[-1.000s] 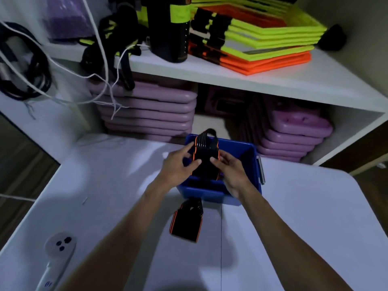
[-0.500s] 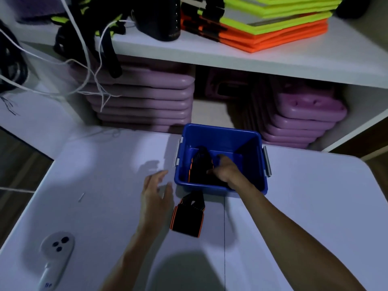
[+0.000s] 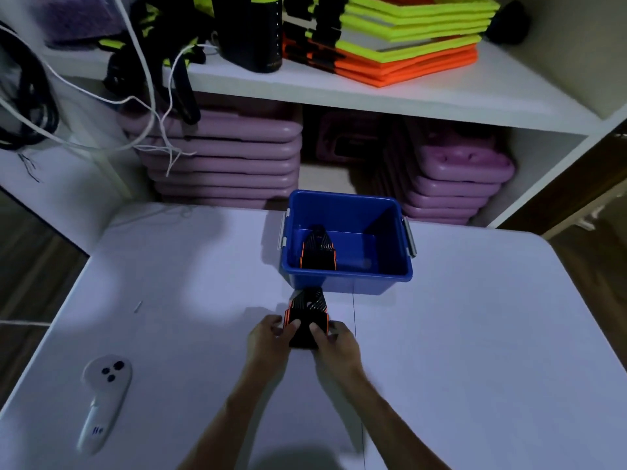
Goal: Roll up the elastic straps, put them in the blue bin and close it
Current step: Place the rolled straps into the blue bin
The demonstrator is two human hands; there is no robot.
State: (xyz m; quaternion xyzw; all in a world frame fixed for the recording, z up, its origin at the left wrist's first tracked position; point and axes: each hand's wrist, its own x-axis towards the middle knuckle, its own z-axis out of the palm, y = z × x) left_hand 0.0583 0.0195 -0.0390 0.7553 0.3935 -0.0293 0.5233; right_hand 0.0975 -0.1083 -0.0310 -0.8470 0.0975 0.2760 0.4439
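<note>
Elastic strap, black with orange edging, folded into a bundle; long axis near to far, looped end toward the blue bin. Lies on the white table, just near of the bin. Left hand and right hand pinch its near end. Second bundled strap lies inside the open bin, left side. No legible writing, possibly owing to dim light.

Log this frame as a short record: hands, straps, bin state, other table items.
left hand: grips the strap on the table, left side
right hand: grips the same strap, right side
strap on table: black with orange edges, just in front of the bin
strap in bin: rolled, at the left of the bin floor
blue bin: open, no lid visible
white controller: near left on the table
</note>
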